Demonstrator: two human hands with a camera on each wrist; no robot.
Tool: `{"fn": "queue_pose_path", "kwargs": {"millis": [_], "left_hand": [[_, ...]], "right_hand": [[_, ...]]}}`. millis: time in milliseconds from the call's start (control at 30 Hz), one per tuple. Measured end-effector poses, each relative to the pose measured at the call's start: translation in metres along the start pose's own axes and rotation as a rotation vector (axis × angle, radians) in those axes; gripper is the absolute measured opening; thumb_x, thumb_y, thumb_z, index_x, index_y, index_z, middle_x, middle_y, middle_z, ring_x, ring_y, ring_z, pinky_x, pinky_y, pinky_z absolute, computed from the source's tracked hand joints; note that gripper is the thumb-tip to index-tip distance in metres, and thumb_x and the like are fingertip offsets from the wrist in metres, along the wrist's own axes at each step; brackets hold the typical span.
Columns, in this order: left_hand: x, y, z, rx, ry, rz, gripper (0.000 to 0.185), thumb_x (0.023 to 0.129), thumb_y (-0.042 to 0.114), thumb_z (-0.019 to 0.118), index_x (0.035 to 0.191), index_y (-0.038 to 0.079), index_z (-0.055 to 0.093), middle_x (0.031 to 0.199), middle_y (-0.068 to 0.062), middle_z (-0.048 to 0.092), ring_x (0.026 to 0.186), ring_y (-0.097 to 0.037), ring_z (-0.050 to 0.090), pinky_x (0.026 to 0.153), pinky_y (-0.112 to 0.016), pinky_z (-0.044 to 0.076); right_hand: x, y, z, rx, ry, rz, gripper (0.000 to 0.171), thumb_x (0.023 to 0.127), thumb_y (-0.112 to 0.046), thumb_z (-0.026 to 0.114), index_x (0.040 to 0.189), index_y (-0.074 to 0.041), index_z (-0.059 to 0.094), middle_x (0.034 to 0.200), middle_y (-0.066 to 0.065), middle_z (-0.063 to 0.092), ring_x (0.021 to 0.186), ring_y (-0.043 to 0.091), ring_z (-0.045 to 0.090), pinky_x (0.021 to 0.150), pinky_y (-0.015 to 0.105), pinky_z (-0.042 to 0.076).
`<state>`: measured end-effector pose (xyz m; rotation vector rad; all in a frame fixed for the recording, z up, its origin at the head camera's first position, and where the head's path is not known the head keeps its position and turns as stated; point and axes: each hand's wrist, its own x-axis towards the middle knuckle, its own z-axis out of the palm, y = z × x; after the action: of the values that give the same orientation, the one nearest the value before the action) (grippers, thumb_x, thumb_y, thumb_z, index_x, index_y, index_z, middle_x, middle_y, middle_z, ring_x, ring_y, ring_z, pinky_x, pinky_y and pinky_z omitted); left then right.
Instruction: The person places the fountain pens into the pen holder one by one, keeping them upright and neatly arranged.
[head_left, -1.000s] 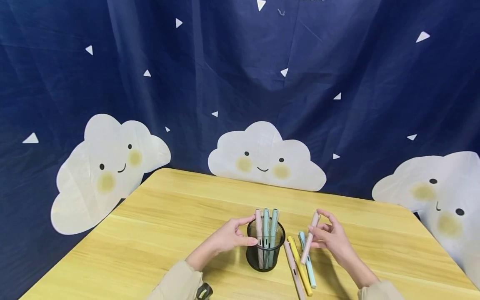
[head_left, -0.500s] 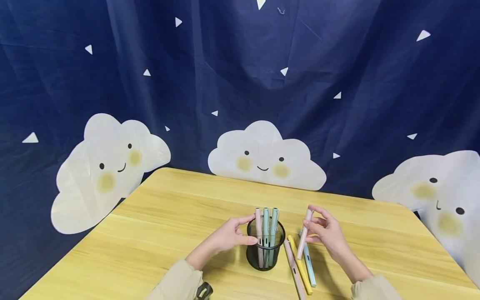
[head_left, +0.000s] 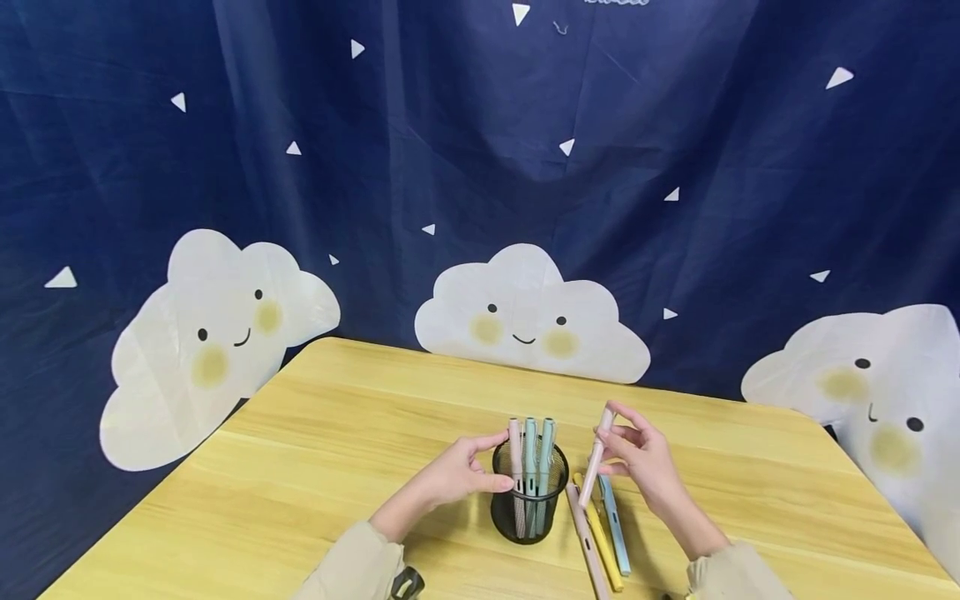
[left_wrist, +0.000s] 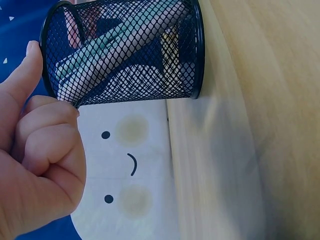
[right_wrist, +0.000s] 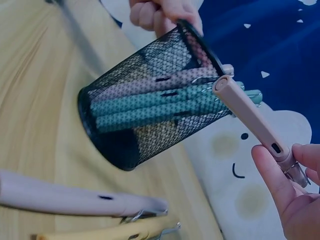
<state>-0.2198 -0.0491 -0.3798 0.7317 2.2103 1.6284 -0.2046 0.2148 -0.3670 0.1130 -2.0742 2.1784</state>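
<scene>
My left hand (head_left: 456,473) holds the black mesh pen holder (head_left: 504,515) at its rim, thumb and forefinger spread along it. Inside stand a pink pen (head_left: 515,450) and two teal pens (head_left: 531,454), caps up. Another pale pink pen (right_wrist: 252,117) is pinched in the fingertips of my right hand (head_left: 643,460), to the right of the holder. It tilts with its lower end toward the holder's side, above the pens on the table. In the right wrist view its free end overlaps the holder's rim.
Right of the holder a pink pen (head_left: 587,542), a yellow pen (head_left: 604,550) and a blue pen (head_left: 616,529) lie side by side on the wooden table (head_left: 337,433). Behind the table hangs a dark blue curtain (head_left: 480,125) with printed clouds.
My right hand has moved left and a little up with the pale pink pen, closer to the holder. The left hand has stayed at the holder's rim.
</scene>
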Motion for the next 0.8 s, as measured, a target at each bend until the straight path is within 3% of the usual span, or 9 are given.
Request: {"fn": "queue_pose_path", "kwargs": {"millis": [467,600,633,700,800], "left_hand": [[-0.001,0.001,0.0,-0.004,0.009,0.006,0.07,0.075,0.014,0.072,0.136,0.005,0.037,0.044,0.007,0.023,0.036,-0.007,0.021,0.036,-0.019,0.02],[0.0,0.0,0.0,-0.002,0.014,0.003,0.07,0.075,0.014,0.072,0.136,0.005,0.037,0.043,0.007,0.024,0.036,-0.007,0.021,0.035,-0.019,0.02],[0.0,0.0,0.0,-0.003,0.016,0.004,0.07,0.075,0.014,0.072,0.136,0.005,0.037,0.043,0.007,0.024,0.036,-0.007,0.021,0.035,-0.019,0.02],[0.0,0.0,0.001,-0.003,0.016,0.002,0.071,0.075,0.014,0.072,0.136,0.005,0.037,0.043,0.007,0.024,0.036,-0.007,0.021,0.035,-0.019,0.02],[0.0,0.001,0.001,-0.004,0.013,0.002,0.071,0.075,0.014,0.072,0.136,0.005,0.037,0.043,0.007,0.024,0.036,-0.007,0.021,0.035,-0.019,0.02]], "right_hand": [[0.004,-0.006,0.013,0.155,0.01,-0.095,0.038,0.086,0.005,0.054,0.113,-0.021,0.049,0.081,0.002,0.062,0.063,0.016,0.062,0.056,0.031,0.052],[0.007,-0.003,0.017,0.161,0.008,-0.167,0.041,0.084,-0.002,0.059,0.121,-0.015,0.047,0.084,0.002,0.061,0.063,0.015,0.062,0.057,0.032,0.052],[0.016,0.011,0.011,0.196,-0.028,-0.204,0.043,0.084,-0.002,0.06,0.123,-0.013,0.046,0.086,0.004,0.061,0.064,0.016,0.063,0.057,0.032,0.052],[0.017,0.013,0.013,0.188,-0.033,-0.234,0.048,0.083,-0.005,0.063,0.126,-0.009,0.044,0.087,0.004,0.061,0.064,0.016,0.063,0.056,0.032,0.052],[0.017,0.011,0.015,0.173,-0.016,-0.227,0.056,0.083,-0.003,0.062,0.132,-0.004,0.036,0.087,0.005,0.06,0.064,0.017,0.063,0.056,0.033,0.052]]}}
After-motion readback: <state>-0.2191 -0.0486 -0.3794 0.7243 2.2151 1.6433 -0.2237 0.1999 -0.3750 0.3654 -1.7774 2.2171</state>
